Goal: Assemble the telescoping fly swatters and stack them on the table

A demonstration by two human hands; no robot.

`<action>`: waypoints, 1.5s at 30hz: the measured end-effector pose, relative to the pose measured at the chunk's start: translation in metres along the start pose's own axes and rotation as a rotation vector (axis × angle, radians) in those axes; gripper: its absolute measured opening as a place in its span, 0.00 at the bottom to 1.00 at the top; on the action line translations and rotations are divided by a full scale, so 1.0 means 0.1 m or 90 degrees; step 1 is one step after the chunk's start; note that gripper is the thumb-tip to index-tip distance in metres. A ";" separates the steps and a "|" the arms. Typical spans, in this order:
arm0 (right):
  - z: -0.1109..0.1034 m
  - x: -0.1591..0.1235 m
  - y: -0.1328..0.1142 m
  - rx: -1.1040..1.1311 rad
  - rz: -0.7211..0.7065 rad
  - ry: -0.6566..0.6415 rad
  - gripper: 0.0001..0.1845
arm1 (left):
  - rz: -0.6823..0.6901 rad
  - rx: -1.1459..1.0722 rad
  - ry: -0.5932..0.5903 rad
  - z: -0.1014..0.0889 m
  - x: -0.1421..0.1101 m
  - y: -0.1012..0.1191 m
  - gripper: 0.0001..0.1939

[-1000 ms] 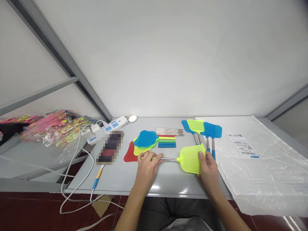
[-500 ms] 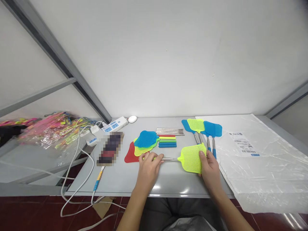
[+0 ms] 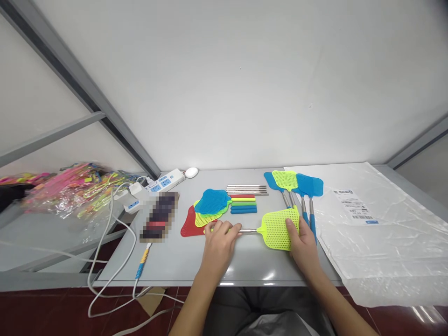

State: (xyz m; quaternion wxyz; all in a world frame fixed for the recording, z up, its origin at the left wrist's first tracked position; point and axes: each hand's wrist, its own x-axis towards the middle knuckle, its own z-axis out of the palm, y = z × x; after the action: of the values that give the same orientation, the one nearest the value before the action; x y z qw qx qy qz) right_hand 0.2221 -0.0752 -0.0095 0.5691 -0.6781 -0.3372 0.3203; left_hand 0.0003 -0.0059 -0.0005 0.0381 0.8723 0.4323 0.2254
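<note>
A yellow-green fly swatter lies level between my hands, close to the table's front edge. My left hand is wrapped round its yellow-green grip, which mostly hides under the fingers; the metal rod shows beside the thumb. At the other end my right hand pinches the perforated head by its right side, thumb on top. Just beyond my left hand are loose swatter heads: a red one, a yellow one and a blue one. Metal rods and coloured grip tubes lie in rows behind.
Several blue and yellow swatters with rods and grips rest at the back right, partly on a white plastic bag with a label. At left are a blurred-out phone, a power strip, looping white cables and bagged colourful items.
Both hands keep hold of the yellow-green swatter. My right hand has moved slightly left along its head, and my left hand has shifted a little to the right.
</note>
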 end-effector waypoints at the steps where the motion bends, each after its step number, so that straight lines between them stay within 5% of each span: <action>1: 0.00 0.00 0.00 -0.010 -0.005 0.002 0.22 | 0.003 0.007 -0.002 0.00 0.01 0.01 0.11; 12: 0.01 -0.03 -0.05 0.041 0.037 0.021 0.23 | 0.061 0.068 -0.042 -0.18 0.13 0.08 0.11; 18: -0.06 -0.01 -0.23 0.360 0.268 -0.121 0.20 | 0.044 0.061 -0.113 -0.34 0.12 0.05 0.12; 21: -0.11 -0.05 -0.36 0.484 0.307 -0.191 0.18 | 0.026 0.086 -0.124 -0.47 0.11 0.05 0.13; 30: 0.29 -0.25 -0.48 0.237 0.103 -0.217 0.22 | 0.040 0.122 -0.100 -0.48 0.10 0.36 0.12; 35: 0.21 -0.09 -0.45 0.228 0.014 -0.266 0.14 | -0.012 0.002 -0.133 -0.43 0.07 0.46 0.13; 45: 0.25 -0.07 -0.49 0.146 -0.072 -0.259 0.15 | -0.037 -0.150 -0.188 -0.51 0.26 0.64 0.12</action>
State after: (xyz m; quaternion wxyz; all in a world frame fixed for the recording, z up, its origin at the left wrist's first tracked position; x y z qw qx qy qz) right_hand 0.1933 -0.0612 0.0360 0.5799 -0.5107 -0.4436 0.4540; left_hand 0.0395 -0.0326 0.0710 0.2095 0.8726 0.4173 0.1432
